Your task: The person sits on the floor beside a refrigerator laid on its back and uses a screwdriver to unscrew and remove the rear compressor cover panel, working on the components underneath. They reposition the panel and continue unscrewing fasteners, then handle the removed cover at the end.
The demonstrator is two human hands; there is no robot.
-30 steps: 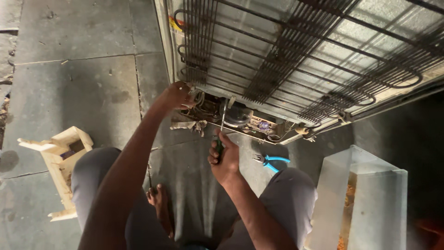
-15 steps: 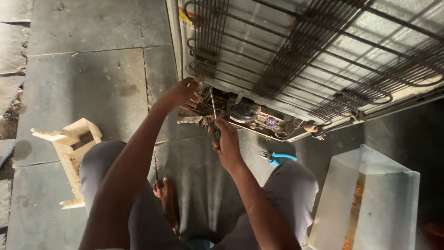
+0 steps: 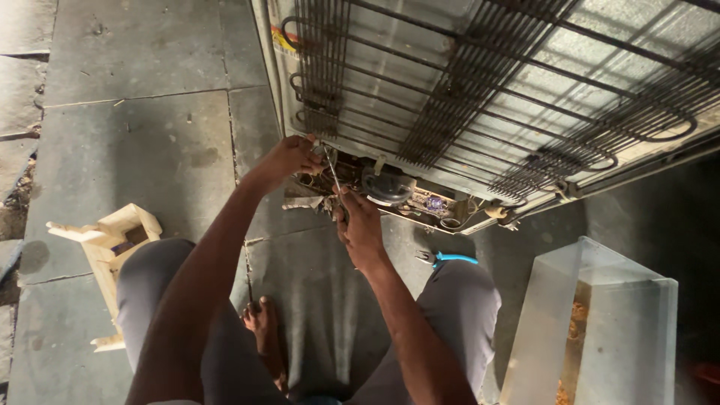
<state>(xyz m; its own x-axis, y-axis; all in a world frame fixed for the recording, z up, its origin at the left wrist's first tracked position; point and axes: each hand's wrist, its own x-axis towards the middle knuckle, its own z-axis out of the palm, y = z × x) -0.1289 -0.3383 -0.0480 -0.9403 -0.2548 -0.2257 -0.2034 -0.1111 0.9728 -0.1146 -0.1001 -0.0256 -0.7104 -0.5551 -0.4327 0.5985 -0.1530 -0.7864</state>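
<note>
Both hands work at the refrigerator's (image 3: 480, 97) compressor bay; my left hand (image 3: 289, 159) pinches wiring at its left corner; my right hand (image 3: 360, 225) grips a screwdriver (image 3: 335, 180), tip there; loosening, I judge; next needs steady turning; blue-handled pliers (image 3: 446, 259) lie below.

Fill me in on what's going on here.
A person sits on the stone floor behind a refrigerator, at the open compartment under its black coil grid. The left hand grips parts at the compartment's left edge, while the right hand holds a thin metal tool pointed into the wiring beside the dark round compressor. Blue-handled pliers lie on the floor nearby, untouched.
</note>
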